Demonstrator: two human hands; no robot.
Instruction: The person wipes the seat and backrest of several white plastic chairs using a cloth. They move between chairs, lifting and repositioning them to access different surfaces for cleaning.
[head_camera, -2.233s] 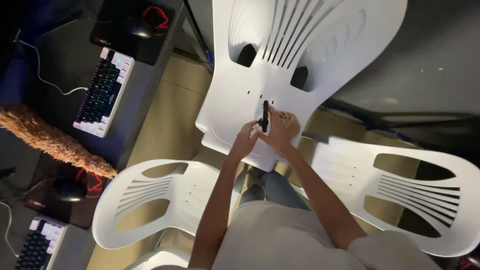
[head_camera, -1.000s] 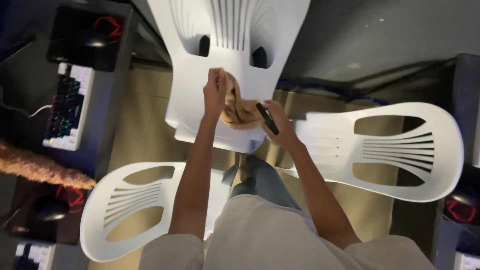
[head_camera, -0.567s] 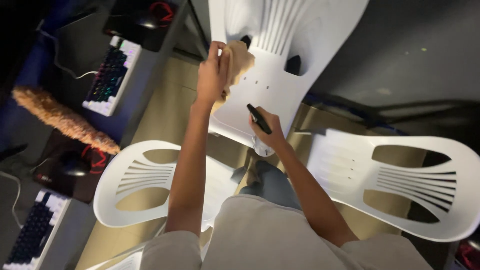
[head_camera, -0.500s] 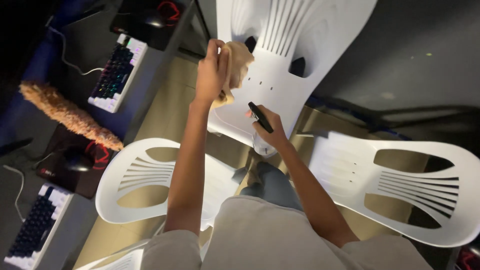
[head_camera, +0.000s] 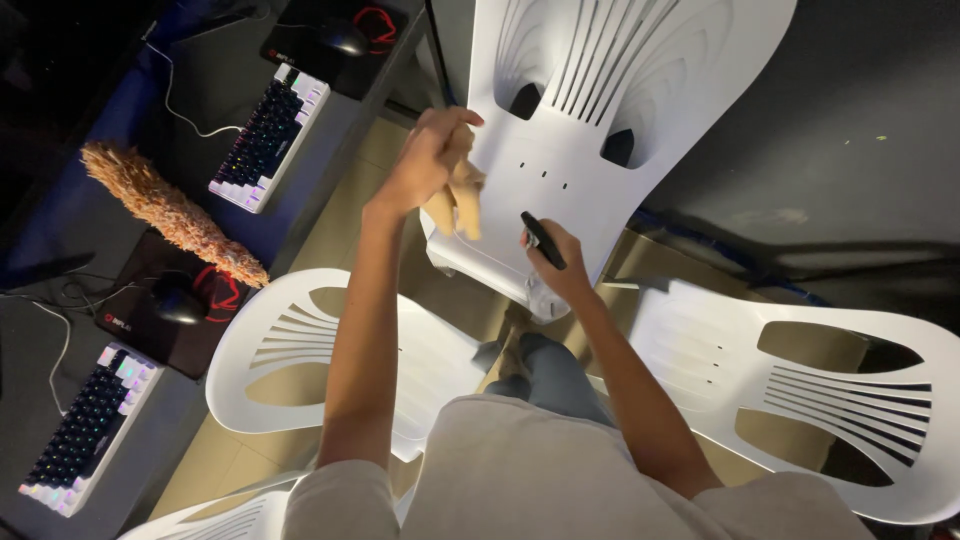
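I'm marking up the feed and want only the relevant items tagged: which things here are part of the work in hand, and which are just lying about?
In hand:
- tan cloth, gripped by the left hand
- black marker, held in the right hand
- white plastic chair under both hands

Lying about:
- two other white chairs
- feather duster
- keyboards
- black mouse on its pad

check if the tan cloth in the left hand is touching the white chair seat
Cannot tell. In the head view the tan cloth hangs from the raised left hand and overlaps the white chair edge, but looking straight down, no gap or contact shows plainly.
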